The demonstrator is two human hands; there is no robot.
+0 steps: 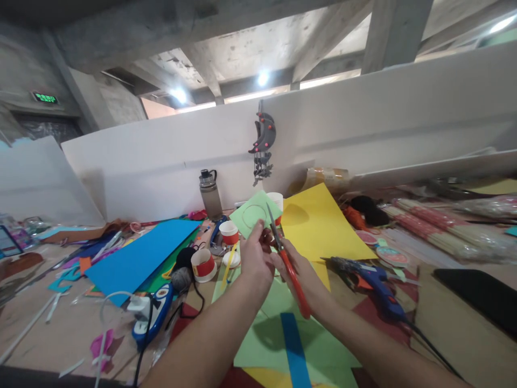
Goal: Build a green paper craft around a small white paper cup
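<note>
Left hand [257, 256] is pinching some circle-marked light green paper [251, 214], right hand [297, 261]'s wrapped around red-handled scissors [286, 260], blades [272, 222] at the paper's right side.

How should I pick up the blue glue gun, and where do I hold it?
Probably by its blue handle, coming from the near right side, where the cord trails out. The glue gun lies on its side with its dark nozzle pointing left, so this keeps fingers away from it, in case it's hot.
</note>
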